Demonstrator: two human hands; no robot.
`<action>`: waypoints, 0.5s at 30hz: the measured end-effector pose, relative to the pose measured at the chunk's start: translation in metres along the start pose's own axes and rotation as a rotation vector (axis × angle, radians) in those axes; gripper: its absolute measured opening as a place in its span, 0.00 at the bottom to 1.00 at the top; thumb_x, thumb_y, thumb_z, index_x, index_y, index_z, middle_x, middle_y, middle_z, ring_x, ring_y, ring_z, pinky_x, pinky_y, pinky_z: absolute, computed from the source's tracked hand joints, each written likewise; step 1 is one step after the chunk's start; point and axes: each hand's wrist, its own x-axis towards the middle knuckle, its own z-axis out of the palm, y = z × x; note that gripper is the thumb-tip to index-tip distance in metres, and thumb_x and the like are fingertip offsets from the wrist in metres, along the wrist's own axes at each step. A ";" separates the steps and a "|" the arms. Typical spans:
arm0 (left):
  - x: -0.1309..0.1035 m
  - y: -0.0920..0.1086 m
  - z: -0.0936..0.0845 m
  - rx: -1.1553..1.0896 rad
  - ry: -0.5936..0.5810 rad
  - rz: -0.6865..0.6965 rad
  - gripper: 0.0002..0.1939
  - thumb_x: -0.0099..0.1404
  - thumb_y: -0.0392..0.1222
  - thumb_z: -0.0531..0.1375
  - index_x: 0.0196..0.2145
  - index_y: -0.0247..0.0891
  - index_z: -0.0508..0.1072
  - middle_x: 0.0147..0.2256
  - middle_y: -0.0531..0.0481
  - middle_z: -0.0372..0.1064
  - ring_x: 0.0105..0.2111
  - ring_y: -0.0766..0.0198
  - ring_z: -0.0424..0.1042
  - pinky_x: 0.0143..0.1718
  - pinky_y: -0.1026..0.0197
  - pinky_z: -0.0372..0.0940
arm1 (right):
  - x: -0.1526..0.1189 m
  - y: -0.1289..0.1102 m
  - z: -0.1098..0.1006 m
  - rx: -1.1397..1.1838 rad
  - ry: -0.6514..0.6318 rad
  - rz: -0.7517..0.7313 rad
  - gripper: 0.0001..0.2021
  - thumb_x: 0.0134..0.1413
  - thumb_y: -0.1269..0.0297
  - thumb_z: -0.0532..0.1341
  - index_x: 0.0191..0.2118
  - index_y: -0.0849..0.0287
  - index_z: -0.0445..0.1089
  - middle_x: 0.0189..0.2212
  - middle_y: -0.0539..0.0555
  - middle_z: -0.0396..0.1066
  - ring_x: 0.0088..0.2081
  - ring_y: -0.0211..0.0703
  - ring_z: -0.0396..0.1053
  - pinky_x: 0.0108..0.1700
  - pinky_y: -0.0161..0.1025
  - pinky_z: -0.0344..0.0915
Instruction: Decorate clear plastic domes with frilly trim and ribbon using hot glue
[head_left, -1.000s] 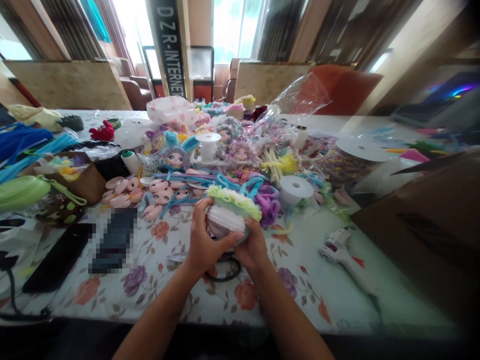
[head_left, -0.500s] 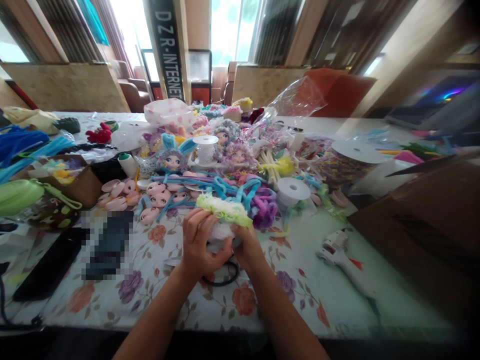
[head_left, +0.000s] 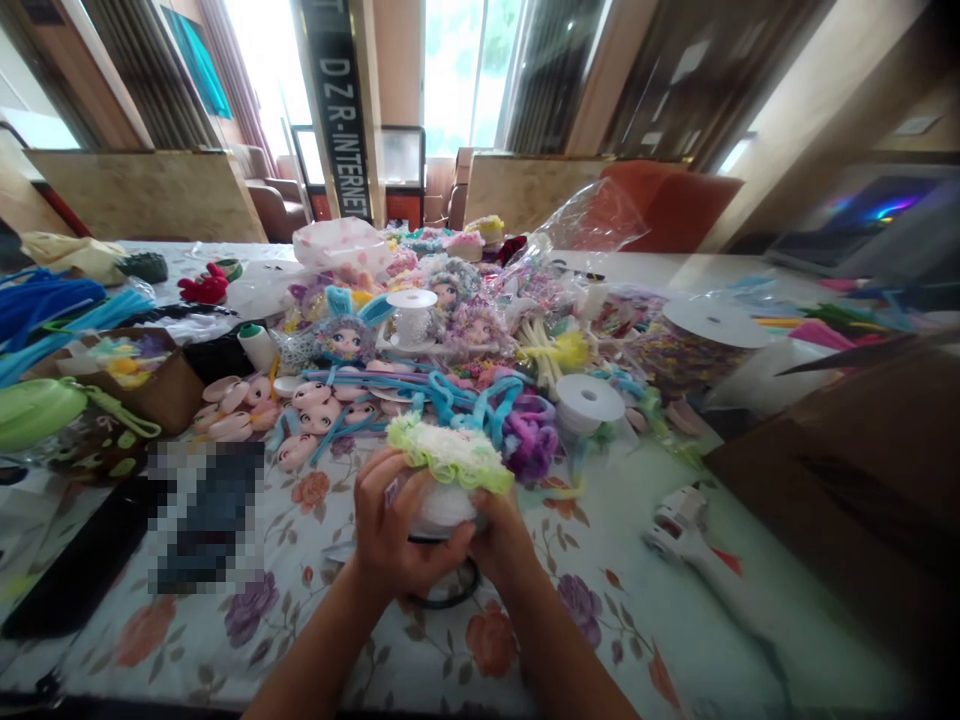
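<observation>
Between my two hands is a rounded whitish piece [head_left: 442,507] topped with fluffy cream trim and a lime-green ruffle [head_left: 480,474]. My left hand [head_left: 390,525] is wrapped round its left side, fingers on the ruffle and thumb underneath. On the right, my right hand [head_left: 499,530] grips the opposite side, its fingers partly hidden. A black ring-shaped loop or cord [head_left: 450,592] lies on the flowered cloth below them. Just beyond the piece are blue fuzzy stems [head_left: 487,405] and a purple fuzzy bundle [head_left: 531,440].
Doll faces [head_left: 307,410] lie left of centre, behind them a blue-eared doll head [head_left: 346,330]. A white spool [head_left: 590,402] and a glue gun [head_left: 705,555] are to the right. A cardboard box [head_left: 832,470] stands at the right edge. A black slab [head_left: 82,560] lies at left.
The ruffled piece is tilted a little, showing more of its rounded whitish underside. Both hands keep hold of it. The whole view has shifted slightly downward.
</observation>
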 end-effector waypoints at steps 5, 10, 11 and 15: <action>0.006 0.008 -0.005 0.059 0.053 0.080 0.16 0.56 0.44 0.68 0.41 0.39 0.70 0.38 0.45 0.65 0.41 0.55 0.70 0.41 0.52 0.72 | -0.002 0.000 -0.003 0.073 -0.041 0.153 0.15 0.37 0.61 0.69 0.37 0.55 0.76 0.27 0.52 0.78 0.40 0.56 0.76 0.46 0.49 0.72; 0.012 0.012 -0.005 0.106 0.042 0.023 0.18 0.58 0.50 0.65 0.42 0.37 0.70 0.41 0.42 0.62 0.44 0.50 0.67 0.44 0.48 0.70 | -0.008 -0.004 0.006 0.139 0.007 0.208 0.06 0.40 0.61 0.68 0.28 0.55 0.76 0.28 0.54 0.78 0.41 0.55 0.76 0.46 0.48 0.72; 0.012 0.012 -0.005 0.108 0.010 -0.008 0.20 0.59 0.51 0.63 0.44 0.35 0.69 0.42 0.40 0.62 0.45 0.49 0.67 0.45 0.46 0.68 | -0.008 -0.005 0.006 0.145 0.019 0.210 0.06 0.40 0.62 0.68 0.28 0.55 0.76 0.28 0.53 0.78 0.41 0.55 0.76 0.46 0.47 0.72; 0.012 0.013 -0.003 0.106 -0.015 -0.051 0.17 0.60 0.46 0.61 0.44 0.33 0.70 0.42 0.39 0.63 0.46 0.48 0.66 0.45 0.46 0.67 | -0.008 -0.005 0.005 0.130 -0.002 0.204 0.08 0.38 0.62 0.70 0.30 0.56 0.77 0.24 0.52 0.76 0.37 0.53 0.75 0.45 0.45 0.72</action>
